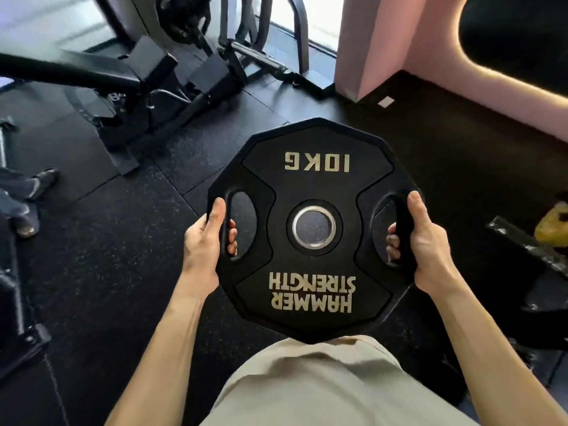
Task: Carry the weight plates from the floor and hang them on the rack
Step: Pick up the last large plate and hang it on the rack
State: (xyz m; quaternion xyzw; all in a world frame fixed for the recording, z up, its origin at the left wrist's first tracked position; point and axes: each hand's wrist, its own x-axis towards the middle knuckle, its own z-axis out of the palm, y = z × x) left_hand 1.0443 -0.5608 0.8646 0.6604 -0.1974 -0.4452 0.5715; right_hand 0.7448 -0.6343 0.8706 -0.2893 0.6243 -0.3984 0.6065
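While you carry the 10 kg Hammer Strength plate (313,229) flat at waist height above the rubber floor (101,272), keep your left hand (204,247) and right hand (425,244) wrapped tight through its side slots, plate level and close to your body. No rack peg shows beyond the bench machine (129,84); find one, then tip the plate upright to line up its steel-ringed hole (314,226).
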